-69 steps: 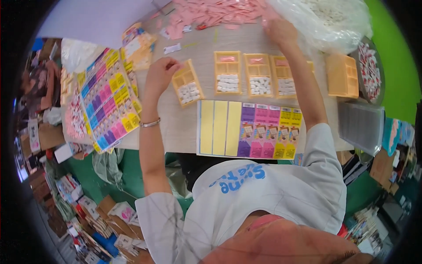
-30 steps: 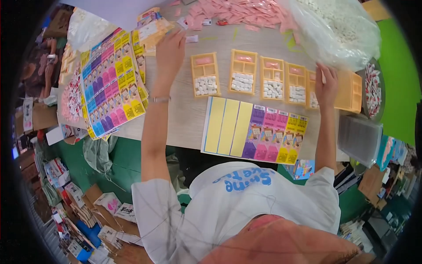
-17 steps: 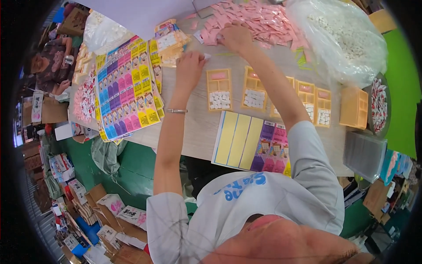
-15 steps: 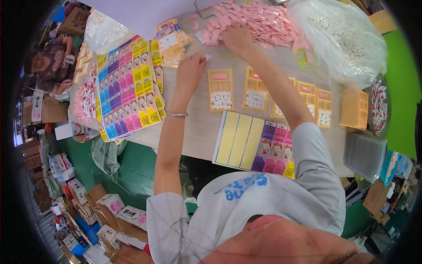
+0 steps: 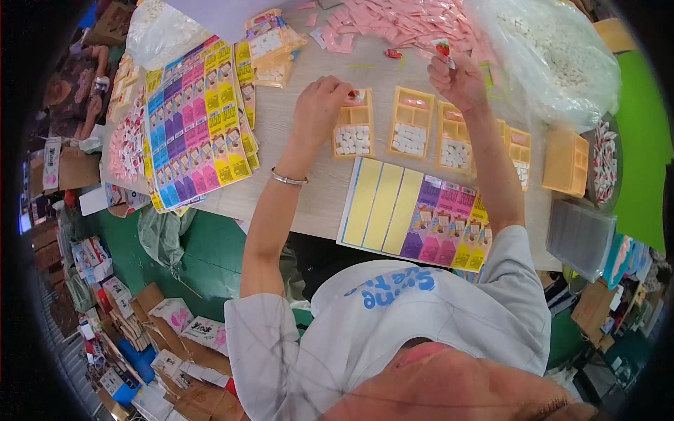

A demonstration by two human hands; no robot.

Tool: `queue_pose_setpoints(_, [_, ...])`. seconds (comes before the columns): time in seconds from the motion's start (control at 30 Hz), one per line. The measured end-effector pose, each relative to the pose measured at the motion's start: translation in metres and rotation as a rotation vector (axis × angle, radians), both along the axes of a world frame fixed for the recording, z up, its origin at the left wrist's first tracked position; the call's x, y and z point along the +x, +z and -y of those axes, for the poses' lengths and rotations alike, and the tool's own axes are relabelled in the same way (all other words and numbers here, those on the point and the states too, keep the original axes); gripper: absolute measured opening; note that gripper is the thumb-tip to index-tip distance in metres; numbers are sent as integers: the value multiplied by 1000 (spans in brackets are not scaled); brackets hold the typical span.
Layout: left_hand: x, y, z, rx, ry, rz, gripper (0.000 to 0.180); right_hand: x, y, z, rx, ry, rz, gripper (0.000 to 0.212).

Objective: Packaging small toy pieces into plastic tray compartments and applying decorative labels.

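Observation:
My left hand is closed, pinching a small red packet over the top compartment of the leftmost yellow tray. White pieces fill that tray's lower compartment. My right hand is raised between the tray row and the pink pile, fingers closed on a small white packet with a red strawberry-like print. To the right, a second tray and a third tray hold white pieces and pink packets. My right forearm partly covers the trays beyond. Another red packet lies on the table.
Pink sachets are heaped at the far side, beside a clear bag of white pieces. Printed colourful sheets are stacked at left; another sheet lies near me. Stacked yellow trays stand at right. A person sits far left.
My left hand has moved right to the leftmost tray, with a red packet in it. My right hand has left the pink pile, moving right and nearer, and now holds a strawberry-printed packet.

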State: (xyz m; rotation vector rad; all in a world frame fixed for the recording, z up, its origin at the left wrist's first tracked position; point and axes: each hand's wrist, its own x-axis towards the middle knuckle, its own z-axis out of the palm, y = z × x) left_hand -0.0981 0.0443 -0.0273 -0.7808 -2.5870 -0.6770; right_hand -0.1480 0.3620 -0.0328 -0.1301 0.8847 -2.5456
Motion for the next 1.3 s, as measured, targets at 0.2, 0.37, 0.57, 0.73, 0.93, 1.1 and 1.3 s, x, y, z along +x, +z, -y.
queue_pose_setpoints(0.2, [10, -3, -1, -140, -7, -26, 7, 21, -1, -22, 20, 80, -150, 23])
queue_pose_setpoints(0.37, [14, -1, 10, 30, 67, 84, 8, 31, 9, -16, 90, 20, -143, 21])
queue_pose_setpoints(0.57, [4, -8, 19, 168, 89, 124, 14, 47, 20, 16, 264, -73, -27, 18])
queue_pose_setpoints(0.73, [13, -14, -2, -30, -34, 157, 18, 57, 5, 32, 173, 38, 158, 20])
queue_pose_setpoints(0.93, [32, -20, -5, -76, -89, 62, 39, 67, 6, 33, 242, -41, 256, 28])
queue_pose_setpoints(1.1, [31, -26, -8, -41, -61, 94, 45, 83, -4, 26, 418, -170, 177, 28])
queue_pose_setpoints(1.3, [44, -25, -19, -172, -79, 103, 58, 115, 6, -14, 634, -366, 99, 22])
